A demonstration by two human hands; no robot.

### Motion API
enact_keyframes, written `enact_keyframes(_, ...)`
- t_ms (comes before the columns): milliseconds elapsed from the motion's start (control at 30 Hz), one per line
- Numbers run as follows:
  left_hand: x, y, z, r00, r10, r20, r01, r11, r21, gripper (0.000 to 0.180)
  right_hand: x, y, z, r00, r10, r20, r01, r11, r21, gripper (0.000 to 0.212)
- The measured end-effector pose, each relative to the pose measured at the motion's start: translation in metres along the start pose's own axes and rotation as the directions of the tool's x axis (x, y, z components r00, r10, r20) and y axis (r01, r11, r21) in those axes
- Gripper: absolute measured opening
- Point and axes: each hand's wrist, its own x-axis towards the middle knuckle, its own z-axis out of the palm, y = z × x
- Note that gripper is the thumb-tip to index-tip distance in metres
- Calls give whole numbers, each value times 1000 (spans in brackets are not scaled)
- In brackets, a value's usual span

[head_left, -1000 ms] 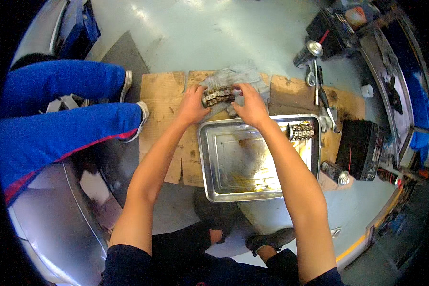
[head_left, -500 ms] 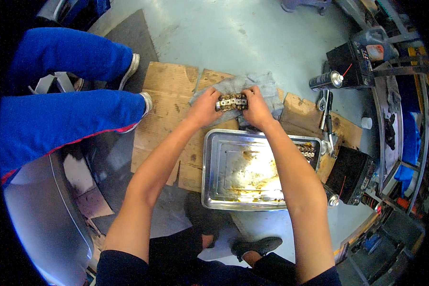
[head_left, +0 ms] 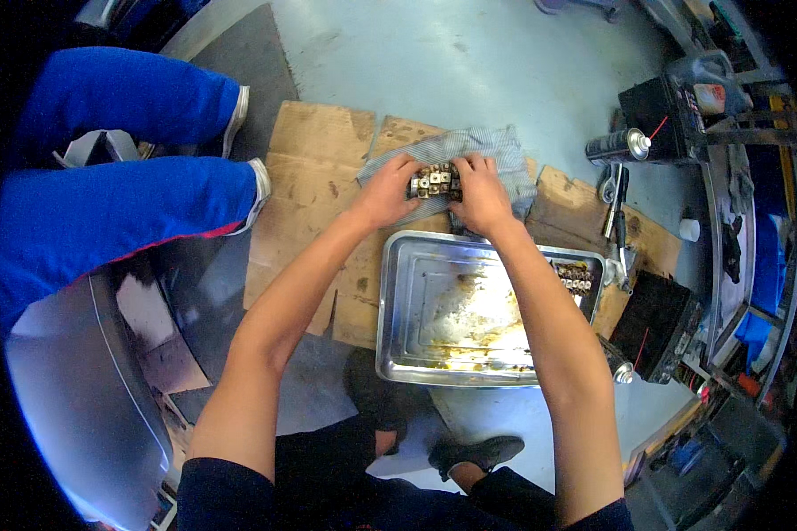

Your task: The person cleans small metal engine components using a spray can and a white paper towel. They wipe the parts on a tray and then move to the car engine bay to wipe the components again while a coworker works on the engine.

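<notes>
A grimy metal block with rows of round fittings (head_left: pixel 436 180) rests on a grey striped rag (head_left: pixel 496 152) spread over flattened cardboard (head_left: pixel 314 168). My left hand (head_left: pixel 385 192) grips its left end and my right hand (head_left: pixel 480 195) grips its right end. Just below my hands sits a steel tray (head_left: pixel 421 301) with oily yellow residue. A second, similar metal part (head_left: pixel 576 277) lies in the tray's far right corner.
Another person in blue trousers (head_left: pixel 106 203) and white shoes sits at the left. A spray can (head_left: pixel 618 146), pliers (head_left: pixel 618 208), a black box (head_left: pixel 655 323) and a black battery (head_left: pixel 673 115) stand at the right. A silver car body panel (head_left: pixel 71 389) curves at lower left.
The view has shifted so the hands and the block appear lower and closer. Both hands stay on the block over the rag.
</notes>
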Motion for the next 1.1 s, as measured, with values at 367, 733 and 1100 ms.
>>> enact_keyframes(367, -35, -28, -16, 996, -83, -27, 79, 989, -125, 72, 12, -58, 23, 987, 157, 41, -148, 976, -161, 75)
enact_keyframes(733, -44, -35, -5, 996, -77, -34, 71, 985, -157, 69, 15, -29, 19, 999, -24, 49, 31, 989, -148, 67)
enact_keyframes(1100, -40, -29, -11, 1000, -7, -28, 4, 994, -109, 65, -2, -22, -21, 997, -50, -55, 55, 994, 92, 64)
